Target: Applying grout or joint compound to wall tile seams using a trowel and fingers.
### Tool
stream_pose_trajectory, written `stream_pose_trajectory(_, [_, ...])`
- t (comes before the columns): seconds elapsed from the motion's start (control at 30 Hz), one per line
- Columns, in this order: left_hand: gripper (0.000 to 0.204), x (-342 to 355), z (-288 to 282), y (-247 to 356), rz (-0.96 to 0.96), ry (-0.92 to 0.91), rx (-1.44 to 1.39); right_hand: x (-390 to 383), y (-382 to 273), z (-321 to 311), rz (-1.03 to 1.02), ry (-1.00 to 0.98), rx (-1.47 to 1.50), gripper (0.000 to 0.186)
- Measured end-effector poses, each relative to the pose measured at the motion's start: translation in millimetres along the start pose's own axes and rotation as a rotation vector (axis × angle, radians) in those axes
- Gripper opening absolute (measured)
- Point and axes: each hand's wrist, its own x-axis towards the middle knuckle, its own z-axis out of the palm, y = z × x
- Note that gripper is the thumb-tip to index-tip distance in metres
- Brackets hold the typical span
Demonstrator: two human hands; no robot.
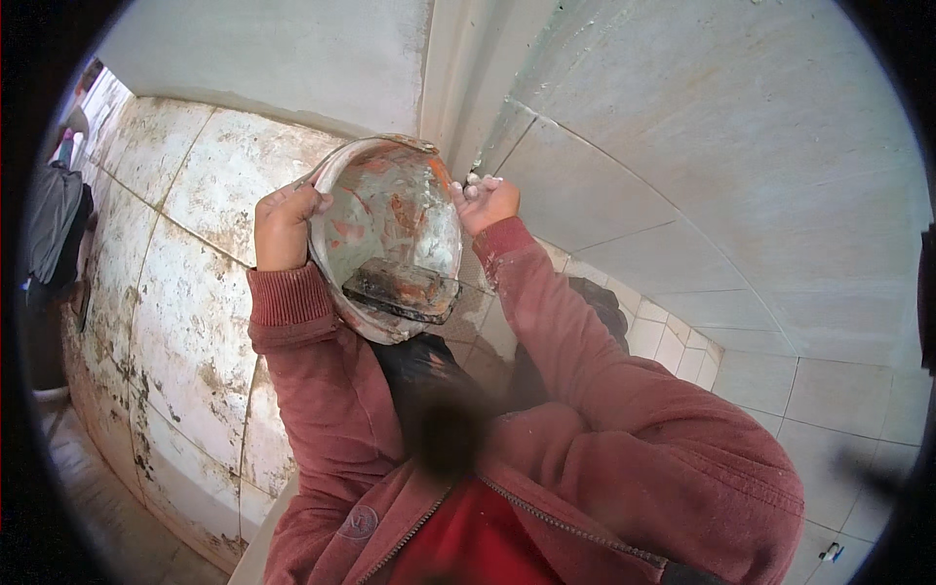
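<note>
Steadying the smeared bucket (pixel 414 229) between your hands, it seems, your left hand (pixel 286 222) clamps its fingers on the rim; your right hand (pixel 487 206) curls its fingers opposite, grip unclear.

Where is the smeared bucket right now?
In the head view, the bucket sits a little above and left of centre, its left rim gripped by the left hand and its right edge beside the right hand.

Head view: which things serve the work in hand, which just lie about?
Likely in use:
stained bucket, gripped by left hand, right hand at its rim
dirty block at its mouth

Apparently lying about:
small blue-black item, lower right, unidentifiable
</note>
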Motion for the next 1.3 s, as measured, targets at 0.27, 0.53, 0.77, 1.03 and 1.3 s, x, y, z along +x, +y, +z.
stream_pose_trajectory(0.27, [0.018,4.0,3.3,-3.8,-0.02,-0.003,-0.061,-9.9,-5.5,14.3,-0.034,-0.036,0.066,0.013])
stream_pose_trajectory(0.53, [0.019,1.1,1.1,-0.3,-0.007,0.01,-0.101,-73.2,-39.8,58.2,-0.113,-0.466,0.056,0.022])
stream_pose_trajectory(0.77, [0.018,3.6,-0.3,-2.5,-0.011,-0.009,-0.001,-7.2,-19.4,-16.6,-0.062,0.048,-0.247,0.008])
stream_pose_trajectory(1.03, [0.017,5.0,-4.9,-6.6,-0.023,0.015,0.094,11.2,-21.9,16.6,0.01,0.075,-0.002,0.005])
stream_pose_trajectory(1.3, [0.015,8.7,-7.6,-9.9,-0.007,-0.002,-0.004,-73.7,-50.9,91.2,-0.045,-0.073,0.028,0.015])
